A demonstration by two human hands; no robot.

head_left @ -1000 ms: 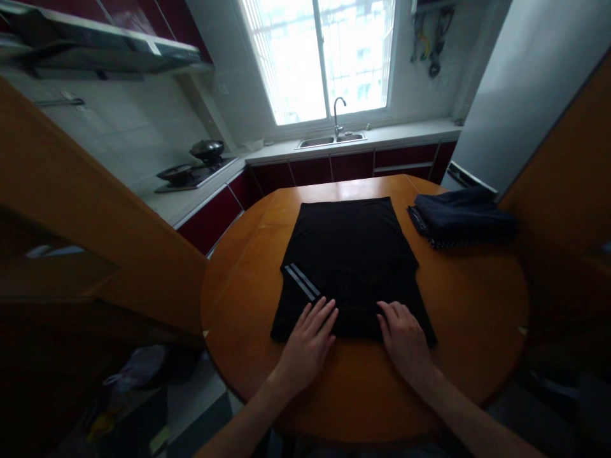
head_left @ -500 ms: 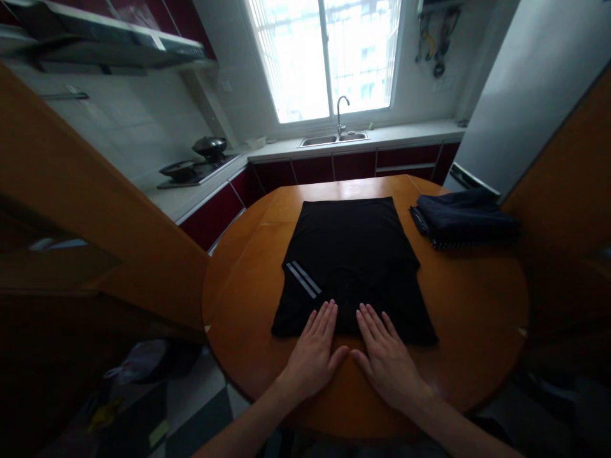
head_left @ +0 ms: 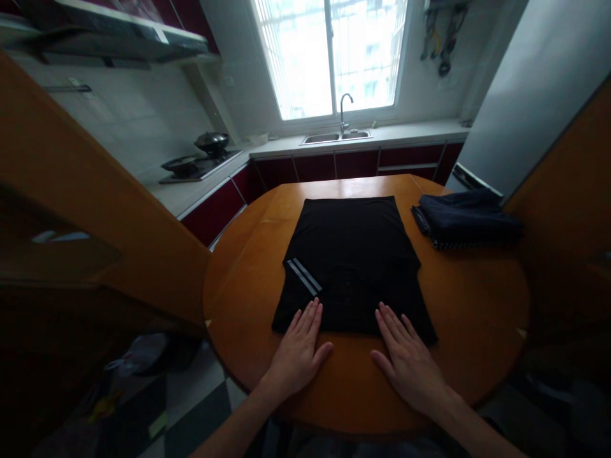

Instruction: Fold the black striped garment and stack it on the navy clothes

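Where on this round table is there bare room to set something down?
Bare wood on the table lies left of the shirt, out to the rim, and right of it, in front of the folded cloth. The near edge is crowded: the left hand and right hand lie flat at the shirt's hem.

Window (head_left: 329, 57): wide, barred, bright with daylight, in back wall.
Counter (head_left: 415, 132): pale, below window, with sink (head_left: 334, 137) and faucet (head_left: 344, 108).
Cabinets (head_left: 356, 164): dark red fronts.
Stove (head_left: 198, 165): left, bearing pans, under range hood (head_left: 109, 32).
Wall (head_left: 124, 127): pale tiles.
Fridge (head_left: 515, 108): grey, right.
Table (head_left: 477, 318): round, orange wood.
Floor (head_left: 200, 407): chequered, dim.
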